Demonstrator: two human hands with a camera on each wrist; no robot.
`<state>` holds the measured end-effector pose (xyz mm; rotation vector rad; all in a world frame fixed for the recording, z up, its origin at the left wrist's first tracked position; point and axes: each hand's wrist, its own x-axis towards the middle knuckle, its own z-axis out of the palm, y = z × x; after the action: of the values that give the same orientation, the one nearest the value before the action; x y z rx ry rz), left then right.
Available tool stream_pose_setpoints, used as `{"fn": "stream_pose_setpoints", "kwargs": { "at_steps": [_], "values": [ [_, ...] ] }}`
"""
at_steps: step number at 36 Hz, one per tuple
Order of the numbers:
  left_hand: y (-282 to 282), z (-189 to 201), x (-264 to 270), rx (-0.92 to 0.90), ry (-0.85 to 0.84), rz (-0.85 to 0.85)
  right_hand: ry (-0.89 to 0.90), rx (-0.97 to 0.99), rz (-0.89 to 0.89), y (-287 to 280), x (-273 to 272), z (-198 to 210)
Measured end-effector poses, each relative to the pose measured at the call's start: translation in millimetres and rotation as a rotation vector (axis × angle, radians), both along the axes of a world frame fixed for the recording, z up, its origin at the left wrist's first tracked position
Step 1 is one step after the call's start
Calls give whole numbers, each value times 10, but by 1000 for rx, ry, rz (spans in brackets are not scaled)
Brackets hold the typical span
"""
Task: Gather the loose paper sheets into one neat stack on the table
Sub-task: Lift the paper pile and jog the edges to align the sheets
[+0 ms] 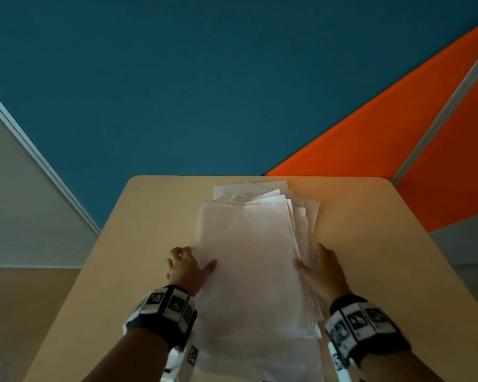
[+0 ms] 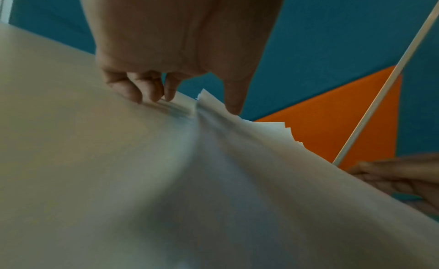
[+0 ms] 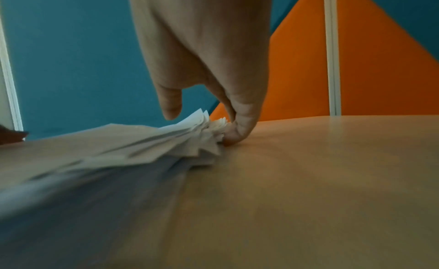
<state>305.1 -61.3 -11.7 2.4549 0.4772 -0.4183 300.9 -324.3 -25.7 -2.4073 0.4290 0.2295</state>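
A pile of white paper sheets (image 1: 249, 257) lies lengthwise on the beige table (image 1: 149, 216), its far end and right side fanned out unevenly. My left hand (image 1: 196, 260) is at the pile's left edge, thumb on the top sheet and fingers curled against the side. In the left wrist view the fingertips (image 2: 142, 96) touch the sheets' edge (image 2: 237, 160). On the pile's right edge my right hand (image 1: 311, 260) grips with its thumb on top. In the right wrist view a curled finger (image 3: 235, 134) presses the fanned sheet corners (image 3: 209, 139) at table level.
Bare tabletop lies on both sides of the pile (image 3: 332, 179). Behind the table's far edge stand a blue partition panel (image 1: 204, 92) and an orange one (image 1: 398, 161). A grey panel (image 1: 17, 202) is at the left.
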Motion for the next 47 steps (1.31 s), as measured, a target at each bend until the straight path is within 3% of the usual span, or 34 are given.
{"fn": "stream_pose_setpoints", "kwargs": {
  "at_steps": [6,18,28,33,37,42,47],
  "values": [
    [-318,-23,163,-38,57,61,38,24,-115,243,139,52],
    [-314,72,-2,-123,56,131,130,187,-171,264,-12,77],
    [-153,107,-267,-375,52,228,62,244,-135,484,-370,124],
    [50,-275,-358,-610,31,293,99,285,-131,519,-553,156],
    [32,-39,-641,-792,72,278,140,332,-116,460,-741,186],
    [21,-108,-1121,-975,57,317,185,262,-91,414,-1073,174],
    [-29,-118,-1531,-1021,-8,334,166,32,-19,358,-1392,164]
  ]
}}
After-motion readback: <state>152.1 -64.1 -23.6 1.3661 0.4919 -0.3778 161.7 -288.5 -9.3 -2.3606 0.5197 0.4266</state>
